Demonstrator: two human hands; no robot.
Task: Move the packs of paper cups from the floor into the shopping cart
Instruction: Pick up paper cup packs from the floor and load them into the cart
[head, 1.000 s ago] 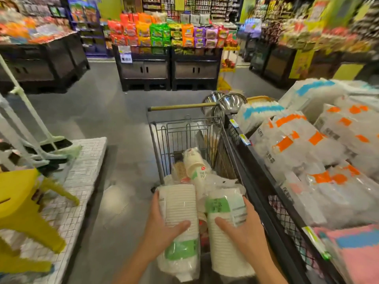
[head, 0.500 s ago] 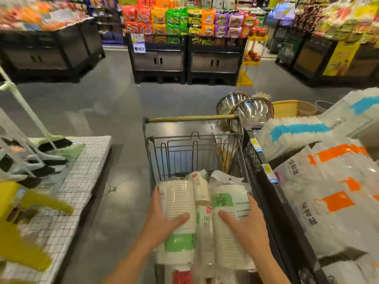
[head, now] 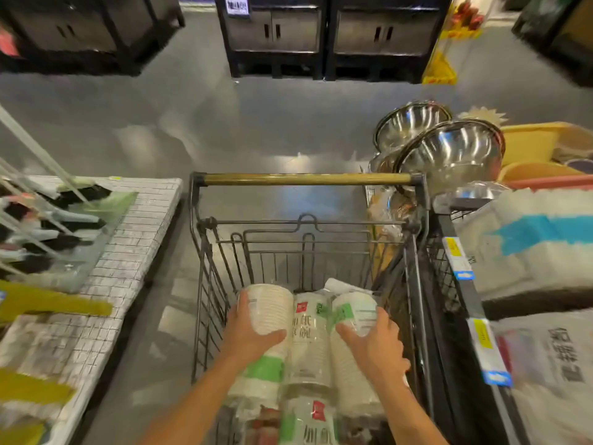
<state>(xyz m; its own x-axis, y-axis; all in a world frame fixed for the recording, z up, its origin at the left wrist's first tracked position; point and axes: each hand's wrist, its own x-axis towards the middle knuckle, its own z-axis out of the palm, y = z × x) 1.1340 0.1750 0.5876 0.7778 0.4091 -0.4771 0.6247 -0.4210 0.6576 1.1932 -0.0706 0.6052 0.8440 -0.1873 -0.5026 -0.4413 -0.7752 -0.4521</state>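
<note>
The wire shopping cart (head: 205, 284) with a brass-coloured handle stands in front of me. Inside it my left hand (head: 248, 335) grips a pack of white paper cups with a green label (head: 269, 303), and my right hand (head: 373, 345) grips a second such pack (head: 354, 311). Both packs lie lengthwise, low in the basket. Between them lies another wrapped cup pack with a red tag (head: 309, 335), and one more pack (head: 309, 422) shows at the bottom edge.
A low display with a white grid cover (head: 128, 239) holding mops and yellow items flanks the cart's left. A black shelf (head: 449, 284) with bagged goods presses against its right side. Steel bowls (head: 449, 152) stand beyond the handle. Grey floor and dark display cabinets (head: 272, 33) lie ahead.
Both hands have carried their cup packs forward and down into the cart basket. The camera has tilted downward.
</note>
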